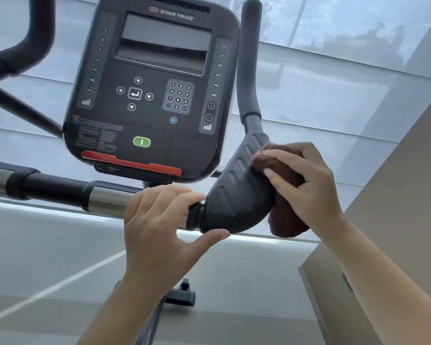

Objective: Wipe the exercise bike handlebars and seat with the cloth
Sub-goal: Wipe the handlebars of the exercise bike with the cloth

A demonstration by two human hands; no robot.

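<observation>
Handlebars (105, 195) of the exercise bike run across the view below the console (149, 90), a chrome and black bar ending at the right in a dark ribbed elbow pad (234, 195), with a padded upright grip (250, 58) rising beyond it. The cloth (288, 210), a brown bunched rag, is pressed against the right side of that pad, hanging down a little past its lower edge. The person's right hand (301, 178) is closed around the cloth, fingers spread over it and fingertips touching the pad's edge. Their left hand (159, 220) wraps the bar just beside the pad, fingers curled over the top and thumb reaching underneath to touch the pad's lower rim. On the console a green button (141, 141) sits above a red strip (132, 163), with a number keypad (178, 97) higher up. Another padded grip (23, 46) curves away at the upper left. The seat is out of sight. Pale window blinds (334, 70) fill the background.
</observation>
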